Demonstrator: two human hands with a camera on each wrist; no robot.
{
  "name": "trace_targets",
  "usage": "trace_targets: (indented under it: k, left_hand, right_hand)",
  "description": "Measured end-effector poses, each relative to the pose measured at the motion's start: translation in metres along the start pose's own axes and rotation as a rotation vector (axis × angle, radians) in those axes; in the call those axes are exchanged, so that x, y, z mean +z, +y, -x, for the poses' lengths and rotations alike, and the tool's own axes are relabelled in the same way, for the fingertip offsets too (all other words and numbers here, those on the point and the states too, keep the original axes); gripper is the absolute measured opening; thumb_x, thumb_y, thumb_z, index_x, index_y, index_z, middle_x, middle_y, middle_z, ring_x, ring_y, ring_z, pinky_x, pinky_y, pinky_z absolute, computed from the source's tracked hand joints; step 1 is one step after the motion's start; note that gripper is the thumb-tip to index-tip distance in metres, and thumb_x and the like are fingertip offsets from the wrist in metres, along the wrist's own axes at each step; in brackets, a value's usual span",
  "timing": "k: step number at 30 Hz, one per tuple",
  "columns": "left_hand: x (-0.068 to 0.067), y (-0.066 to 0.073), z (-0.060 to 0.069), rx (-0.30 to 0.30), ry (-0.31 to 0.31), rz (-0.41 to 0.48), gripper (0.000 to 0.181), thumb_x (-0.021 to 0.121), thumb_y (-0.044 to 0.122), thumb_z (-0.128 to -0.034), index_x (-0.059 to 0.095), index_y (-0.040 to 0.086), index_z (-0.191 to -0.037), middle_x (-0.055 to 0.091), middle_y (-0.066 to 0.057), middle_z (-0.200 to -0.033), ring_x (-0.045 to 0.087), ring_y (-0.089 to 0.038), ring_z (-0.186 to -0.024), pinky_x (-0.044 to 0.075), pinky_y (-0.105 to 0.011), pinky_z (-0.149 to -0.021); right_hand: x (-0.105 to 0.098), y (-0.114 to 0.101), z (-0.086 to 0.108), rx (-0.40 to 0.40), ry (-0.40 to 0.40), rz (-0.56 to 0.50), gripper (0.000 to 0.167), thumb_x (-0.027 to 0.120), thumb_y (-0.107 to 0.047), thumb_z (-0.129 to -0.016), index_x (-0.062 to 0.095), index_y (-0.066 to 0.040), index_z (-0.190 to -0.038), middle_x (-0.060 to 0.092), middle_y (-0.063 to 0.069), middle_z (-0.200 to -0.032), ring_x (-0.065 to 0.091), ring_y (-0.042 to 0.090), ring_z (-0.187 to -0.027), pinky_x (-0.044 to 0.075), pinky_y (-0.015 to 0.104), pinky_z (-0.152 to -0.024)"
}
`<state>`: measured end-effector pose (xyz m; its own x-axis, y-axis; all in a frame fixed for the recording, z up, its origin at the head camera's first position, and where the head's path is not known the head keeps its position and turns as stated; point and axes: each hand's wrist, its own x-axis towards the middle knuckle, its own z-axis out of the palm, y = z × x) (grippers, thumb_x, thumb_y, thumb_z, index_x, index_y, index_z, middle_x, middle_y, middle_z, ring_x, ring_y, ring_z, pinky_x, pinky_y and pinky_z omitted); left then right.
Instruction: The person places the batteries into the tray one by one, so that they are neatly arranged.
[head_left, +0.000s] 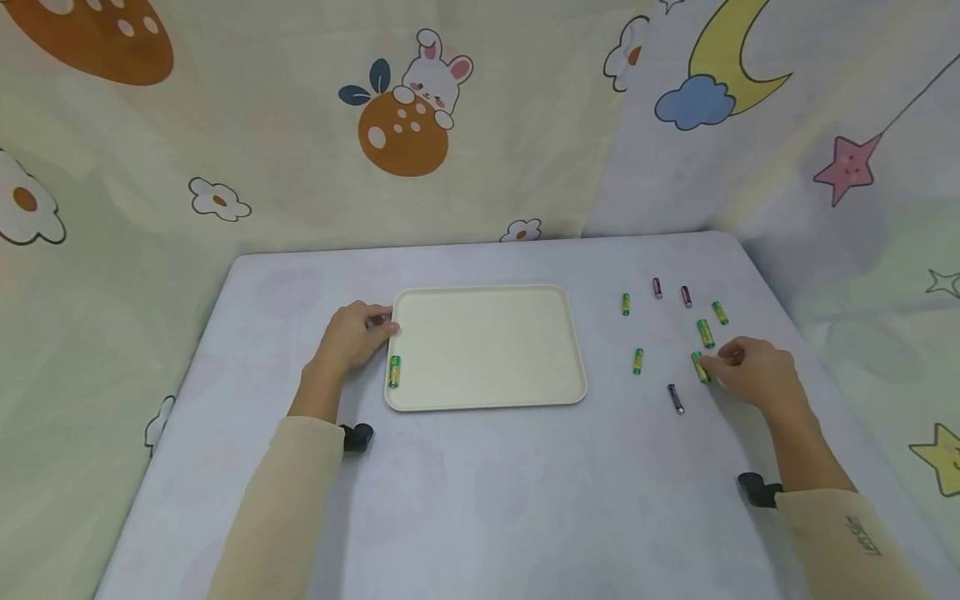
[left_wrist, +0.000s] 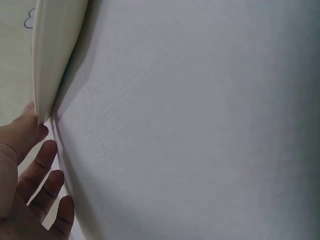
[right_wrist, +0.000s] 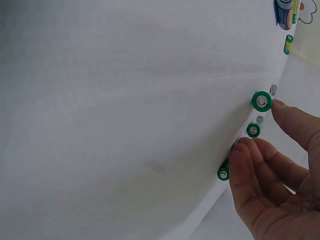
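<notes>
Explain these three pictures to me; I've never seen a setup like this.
There is no robot here, only a person working with two bare hands. The wide picture comes from a camera worn on the head, looking forward and down. The two close ones come from cameras worn on each wrist.

On the white table lies a cream tray with one green battery along its left side. To the tray's right lie five green batteries and three darker batteries.

The left hand holds the tray's left edge. The right hand is close by the loose batteries, thumb and fingers apart; whether it touches one is hard to tell.
</notes>
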<state>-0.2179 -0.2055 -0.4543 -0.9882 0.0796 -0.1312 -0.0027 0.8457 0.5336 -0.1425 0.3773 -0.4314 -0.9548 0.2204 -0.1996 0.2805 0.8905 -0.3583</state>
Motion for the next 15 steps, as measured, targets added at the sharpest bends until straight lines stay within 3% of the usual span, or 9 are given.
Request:
trace_targets:
  k: [15]
  left_hand:
    - [0.002, -0.002, 0.0, 0.016, 0.004, 0.001, 0.048, 0.064, 0.037, -0.1017, 0.062, 0.012, -0.142, 0.062, -0.014, -0.126, 0.054, -0.034, -0.116, 0.044, -0.053, -0.103]
  right_hand:
    - [0.012, -0.006, -0.007, -0.121, -0.049, -0.076, 0.038, 0.071, -0.027, -0.095, 0.066, 0.007, -0.112, 0.07, 0.019, -0.095, 0.063, 0.027, -0.081, 0.047, 0.029, -0.061]
